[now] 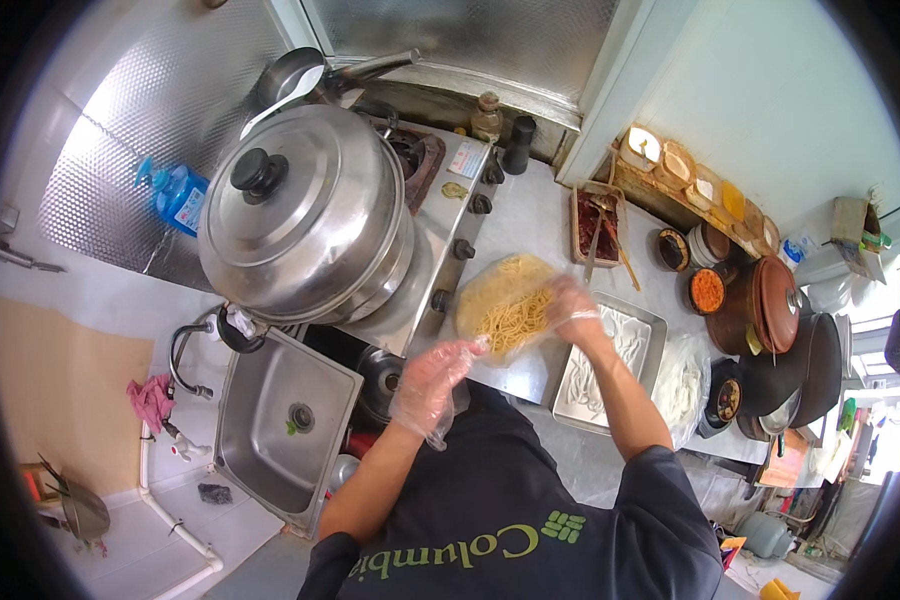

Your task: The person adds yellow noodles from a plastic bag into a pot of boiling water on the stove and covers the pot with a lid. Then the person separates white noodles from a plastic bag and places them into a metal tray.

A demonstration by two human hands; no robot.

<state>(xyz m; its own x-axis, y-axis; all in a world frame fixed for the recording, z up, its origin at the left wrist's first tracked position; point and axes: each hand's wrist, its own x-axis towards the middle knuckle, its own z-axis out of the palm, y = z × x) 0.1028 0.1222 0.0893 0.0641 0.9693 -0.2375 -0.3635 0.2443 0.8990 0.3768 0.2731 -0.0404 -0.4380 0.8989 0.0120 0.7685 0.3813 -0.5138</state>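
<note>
A clear plastic bag of yellow noodles [515, 321] lies on the pale worktop in front of me, beside the stove's edge. My left hand [435, 384], in a thin clear disposable glove, pinches the bag's near edge between its fingertips. At the bag's right side is my right hand [572, 309], gloved as well and slightly blurred, its fingers closed on the plastic. Just under my right forearm sits a metal tray [564, 405] with white noodles in it. Another plastic bag holding white noodles [681, 382] rests to the right of that tray.
A large lidded steel pot [307, 217] stands on the gas stove [439, 259] at left, near a steel sink [270, 442]. Beyond the noodles is a container of dark red sauce [581, 225] with spoons. Seasoning tubs [675, 166] and a brown lidded pot [742, 307] line the right side.
</note>
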